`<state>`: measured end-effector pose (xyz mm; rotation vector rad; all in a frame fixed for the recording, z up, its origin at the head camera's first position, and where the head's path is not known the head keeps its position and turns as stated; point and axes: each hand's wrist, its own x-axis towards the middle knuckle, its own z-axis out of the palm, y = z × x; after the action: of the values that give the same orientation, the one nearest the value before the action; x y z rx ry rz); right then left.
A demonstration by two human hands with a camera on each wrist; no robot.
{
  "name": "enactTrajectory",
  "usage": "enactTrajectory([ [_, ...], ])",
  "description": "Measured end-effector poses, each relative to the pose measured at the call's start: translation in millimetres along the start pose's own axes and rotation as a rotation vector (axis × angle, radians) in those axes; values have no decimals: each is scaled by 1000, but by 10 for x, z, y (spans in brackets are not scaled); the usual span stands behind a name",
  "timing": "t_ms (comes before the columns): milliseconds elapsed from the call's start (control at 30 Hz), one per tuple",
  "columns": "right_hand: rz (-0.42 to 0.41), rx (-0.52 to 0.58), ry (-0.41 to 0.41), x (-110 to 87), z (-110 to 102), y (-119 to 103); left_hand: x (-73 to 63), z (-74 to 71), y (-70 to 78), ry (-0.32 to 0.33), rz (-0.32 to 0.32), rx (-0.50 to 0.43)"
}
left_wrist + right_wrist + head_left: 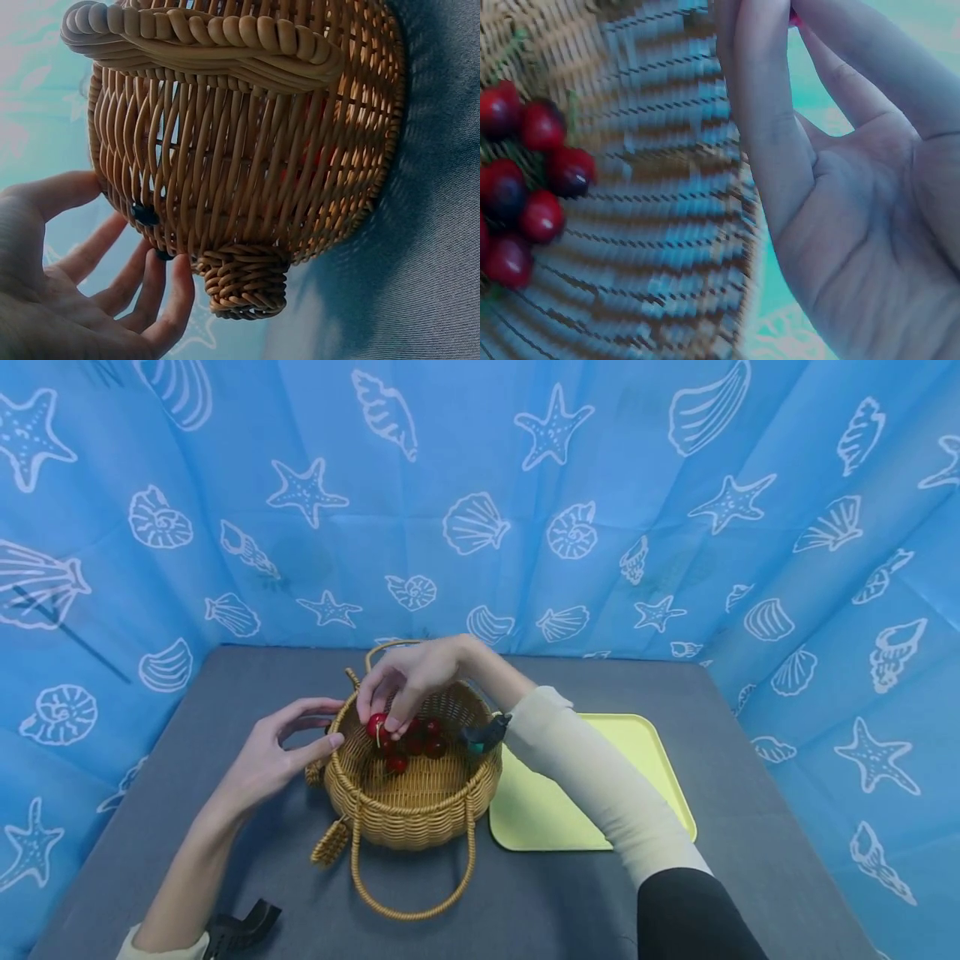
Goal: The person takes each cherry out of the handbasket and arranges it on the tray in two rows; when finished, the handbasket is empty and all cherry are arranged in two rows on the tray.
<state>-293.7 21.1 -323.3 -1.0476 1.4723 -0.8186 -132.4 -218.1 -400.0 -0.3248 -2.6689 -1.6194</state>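
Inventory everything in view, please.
Woven wicker basket: one, tan, centre.
Round glossy cherries: seven or more, red, inside basket.
Pinched cherry: one, red, over basket.
Rectangular tray: one, yellow, right of the basket.
Fabric tabletop: one, grey, underneath.
Printed fabric curtain: count unclear, blue, around tabletop.
Wrist devices: two, dark, on wrists.
Light sleeves: two, cream, both arms.
Dark sleeve: one, black, right arm.
Left grip: one, bare, touching basket.
Right grip: one, bare, pinching cherry.

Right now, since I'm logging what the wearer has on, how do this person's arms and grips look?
On the right are a cream sleeve, black fabric farther up, and a small black device with a teal spot near the wrist. On the left, a cream cuff shows beside a black device. The left grip and right grip are ungloved.
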Motion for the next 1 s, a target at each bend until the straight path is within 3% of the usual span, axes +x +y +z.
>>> enactTrajectory([
  [167,-109,-65,109,-338,-69,-93,-7,-2,-11,4,4,-10],
  [267,-128,-79,177,-575,-101,-98,-8,1,-11,6,0,-11],
  [700,-43,-90,448,-1455,-131,258,12,6,-24,9,4,-4],
  [1000,27,-79,499,-1808,-79,663,7,8,-21,7,-8,-5],
])
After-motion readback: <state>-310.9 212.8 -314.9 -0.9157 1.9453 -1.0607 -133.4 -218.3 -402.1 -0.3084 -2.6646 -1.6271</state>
